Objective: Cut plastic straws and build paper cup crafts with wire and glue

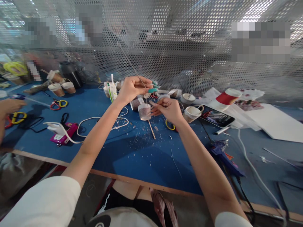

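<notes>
The left hand (133, 88) pinches a thin metal wire (132, 67) between thumb and fingertips, fingers closed narrow around it, teal nails pointing right. The wire runs up and away toward the far left, so the hand is raised above the table, probably to keep the wire taut and clear of the clutter. The right hand (167, 110) sits just right of and lower than the left, its fingers curled toward a small paper cup (144, 111); thumb and forefinger appear to grip the cup's side or the wire at its rim, though the exact contact is too small to tell. A wooden stick (151, 128) slants down from under the cup to the blue table (132, 157), seemingly propping the cup at working height. The cup hangs in mid-table, between the two hands.

Both forearms reach forward and converge, elbows low and near, the left wrist bent upward, the right wrist nearly straight.

More paper cups (191, 113) lie just beyond the hands. A phone (216, 117) lies to the right, a blue glue gun (221, 154) nearer right, and a white cable (94, 121) loops at the left. Another person's hand (8, 107) rests at the far left edge beside scissors (58, 104).
</notes>
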Demonstrator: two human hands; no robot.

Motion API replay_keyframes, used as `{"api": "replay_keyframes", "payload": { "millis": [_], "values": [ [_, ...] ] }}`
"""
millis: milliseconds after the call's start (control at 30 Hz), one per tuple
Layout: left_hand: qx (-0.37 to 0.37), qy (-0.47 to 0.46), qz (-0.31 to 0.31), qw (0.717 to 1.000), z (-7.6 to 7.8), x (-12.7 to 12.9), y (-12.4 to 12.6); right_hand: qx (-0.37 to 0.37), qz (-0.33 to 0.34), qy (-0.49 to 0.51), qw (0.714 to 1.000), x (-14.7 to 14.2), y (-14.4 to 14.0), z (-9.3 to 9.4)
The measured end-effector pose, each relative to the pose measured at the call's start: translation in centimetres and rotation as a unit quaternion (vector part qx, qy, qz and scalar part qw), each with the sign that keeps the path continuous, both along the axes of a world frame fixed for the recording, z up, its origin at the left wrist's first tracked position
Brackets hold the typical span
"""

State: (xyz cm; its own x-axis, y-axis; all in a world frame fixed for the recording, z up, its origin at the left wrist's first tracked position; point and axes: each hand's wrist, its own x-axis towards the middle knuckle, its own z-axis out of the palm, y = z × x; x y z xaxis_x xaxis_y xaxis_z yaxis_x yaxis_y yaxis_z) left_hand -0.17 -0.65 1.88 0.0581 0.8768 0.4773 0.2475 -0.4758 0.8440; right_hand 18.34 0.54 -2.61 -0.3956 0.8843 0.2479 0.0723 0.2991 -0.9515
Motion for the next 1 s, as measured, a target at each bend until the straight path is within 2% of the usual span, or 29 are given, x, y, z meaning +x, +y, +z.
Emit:
{"api": "replay_keyframes", "payload": {
  "millis": [167,400,667,900,1000],
  "values": [
    [-0.02,0.02,-0.014,1.0,0.3,-0.2,-0.4,-0.017,0.028,-0.013,0.999,0.3,0.4,0.0],
    [-0.008,0.029,-0.013,0.999,0.0,-0.2,-0.1,-0.028,0.061,-0.04,0.997,0.3,0.6,-0.2],
    [-0.014,0.013,-0.005,1.0,-0.1,-0.2,0.1,0.095,-0.061,-0.047,0.992,0.4,0.9,-0.8],
    [0.015,0.01,-0.012,1.0,-0.1,-0.2,0.0,0.054,-0.038,-0.027,0.997,0.4,1.2,-1.1],
    [0.019,0.01,-0.014,1.0,0.0,-0.1,0.1,0.058,-0.033,-0.023,0.997,0.4,1.1,-1.1]
  ]
}}
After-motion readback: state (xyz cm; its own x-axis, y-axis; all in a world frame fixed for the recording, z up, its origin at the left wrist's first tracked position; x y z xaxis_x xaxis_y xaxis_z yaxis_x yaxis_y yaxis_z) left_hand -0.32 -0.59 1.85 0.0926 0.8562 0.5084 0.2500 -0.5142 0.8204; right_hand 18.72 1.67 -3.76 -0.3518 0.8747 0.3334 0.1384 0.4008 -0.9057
